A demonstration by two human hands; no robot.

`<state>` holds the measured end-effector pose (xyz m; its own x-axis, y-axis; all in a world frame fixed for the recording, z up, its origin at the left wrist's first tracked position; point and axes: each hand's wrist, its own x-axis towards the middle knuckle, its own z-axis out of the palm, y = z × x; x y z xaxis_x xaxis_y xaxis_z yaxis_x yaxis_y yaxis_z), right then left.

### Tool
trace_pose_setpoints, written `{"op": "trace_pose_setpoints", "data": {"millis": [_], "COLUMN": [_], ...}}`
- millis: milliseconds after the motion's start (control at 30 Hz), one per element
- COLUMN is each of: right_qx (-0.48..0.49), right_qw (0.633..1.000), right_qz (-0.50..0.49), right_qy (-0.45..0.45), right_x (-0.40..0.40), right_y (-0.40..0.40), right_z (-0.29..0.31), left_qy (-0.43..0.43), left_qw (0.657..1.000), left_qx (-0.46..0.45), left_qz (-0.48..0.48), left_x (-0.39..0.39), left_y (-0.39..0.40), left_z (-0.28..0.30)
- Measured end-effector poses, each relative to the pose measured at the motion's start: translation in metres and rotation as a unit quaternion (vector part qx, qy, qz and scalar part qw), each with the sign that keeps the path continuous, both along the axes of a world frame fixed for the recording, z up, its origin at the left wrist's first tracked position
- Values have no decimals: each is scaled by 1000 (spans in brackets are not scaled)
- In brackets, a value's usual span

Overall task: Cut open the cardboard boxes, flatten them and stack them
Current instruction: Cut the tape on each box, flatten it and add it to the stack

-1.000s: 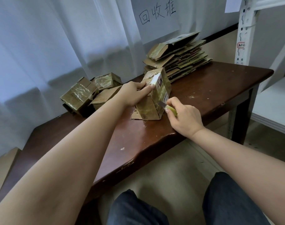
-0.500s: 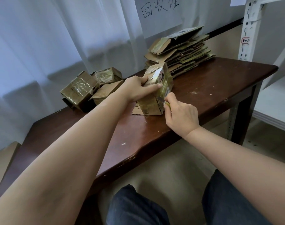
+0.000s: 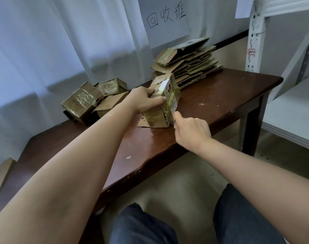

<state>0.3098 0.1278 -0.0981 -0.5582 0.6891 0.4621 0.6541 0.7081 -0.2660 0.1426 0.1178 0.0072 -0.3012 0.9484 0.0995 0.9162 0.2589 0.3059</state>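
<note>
While the taped cardboard box [image 3: 165, 101] stands on end near the middle of the tabletop [image 3: 220, 95], your left hand [image 3: 144, 101] grips its upper part, fingers curled over the torn top. Your right hand [image 3: 190, 130] is closed against the box's lower right edge; what it holds is hidden. Behind lies the stack of flattened boxes [image 3: 187, 64]; three uncut boxes [image 3: 92, 101] sit left.

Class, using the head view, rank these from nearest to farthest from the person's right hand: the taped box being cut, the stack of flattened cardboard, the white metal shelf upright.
1. Taped brown cardboard box being cut: touching the right hand, just ahead of it.
2. Stack of flattened cardboard: behind the box, at the table's far edge.
3. White metal shelf upright: beyond the table, far right.
</note>
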Motion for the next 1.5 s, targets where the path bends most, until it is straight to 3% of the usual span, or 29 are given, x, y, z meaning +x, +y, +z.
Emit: {"op": "trace_pose_setpoints", "data": {"millis": [167, 467, 800, 933, 1300, 1500], "right_qx": [-41, -67, -114, -144, -159, -200], "right_qw": [997, 977, 972, 975, 957, 953], "right_qz": [-15, -40, -91, -84, -100, -104], "right_qy": [66, 198, 183, 145, 221, 201], "right_x": [11, 8, -13, -23, -34, -34], "right_y": [5, 35, 56, 63, 80, 87], "right_z": [-1, 8, 21, 17, 18, 5], "left_qy": [-5, 77, 294, 301, 295, 265], "left_qw": [1000, 993, 951, 947, 946, 953], "left_qx": [-23, -29, 84, 97, 93, 130], "left_qz": [-15, -84, -51, -53, -95, -64], "left_x": [-5, -41, -27, -31, -54, -59], "left_y": [-1, -25, -11, -5, 9, 11], "left_z": [2, 8, -34, -34, -12, -12]}}
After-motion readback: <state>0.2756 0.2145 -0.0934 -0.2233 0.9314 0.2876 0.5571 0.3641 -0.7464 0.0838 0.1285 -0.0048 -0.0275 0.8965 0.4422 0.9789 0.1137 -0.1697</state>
